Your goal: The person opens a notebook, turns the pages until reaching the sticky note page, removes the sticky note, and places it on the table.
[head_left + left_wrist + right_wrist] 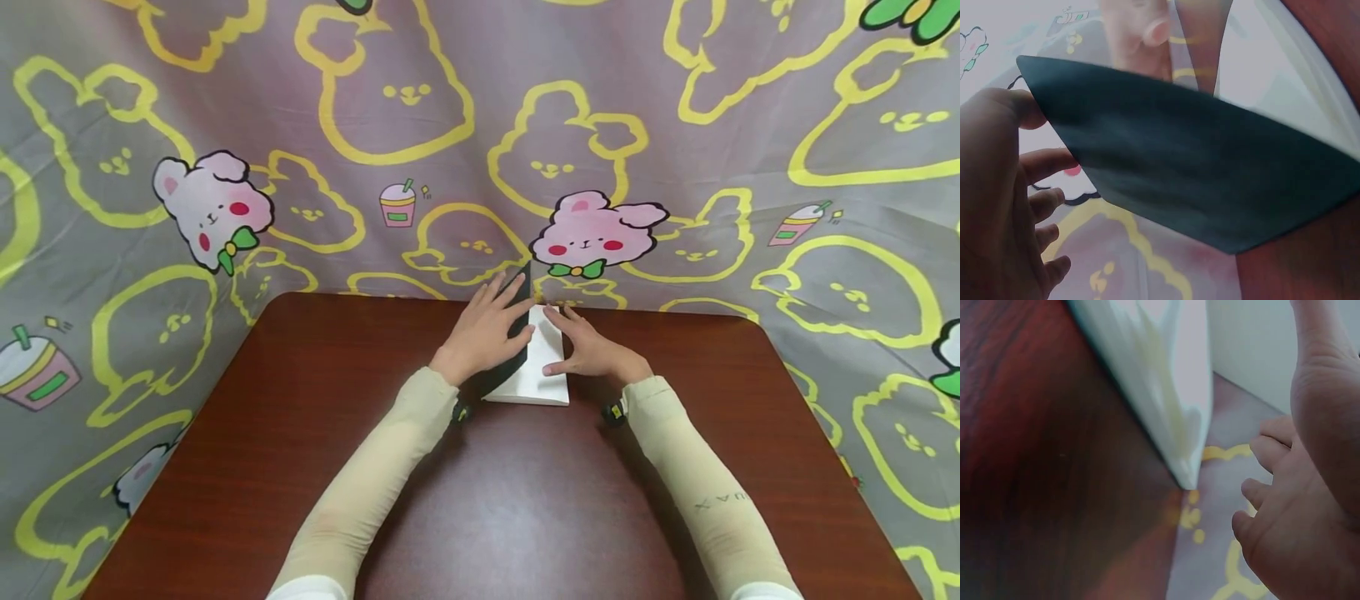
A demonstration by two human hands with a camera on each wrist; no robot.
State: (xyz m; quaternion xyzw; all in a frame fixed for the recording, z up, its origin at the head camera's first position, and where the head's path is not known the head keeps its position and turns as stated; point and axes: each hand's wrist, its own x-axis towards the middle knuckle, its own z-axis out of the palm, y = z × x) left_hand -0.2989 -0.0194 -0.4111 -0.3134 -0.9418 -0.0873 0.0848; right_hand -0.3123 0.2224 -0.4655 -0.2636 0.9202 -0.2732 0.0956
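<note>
A book with a dark cover [1185, 169] and white pages [542, 362] lies on the table, its cover standing raised at a slant. My left hand [486, 329] is at the outer side of that cover, fingers spread, with the thumb and index fingertips right at its edge in the left wrist view. Over the right side of the white pages is my right hand [592, 346], its fingers extended and nothing in its grasp. In the right wrist view the page block [1166, 394] stands to the left of the right hand's fingers.
The brown wooden table [480, 517] has rounded far corners. Behind it and along the sides hangs a grey curtain [450, 100] with yellow outlines and cartoon animals. A dark wrist device [613, 414] sits by the right sleeve, another [461, 412] by the left.
</note>
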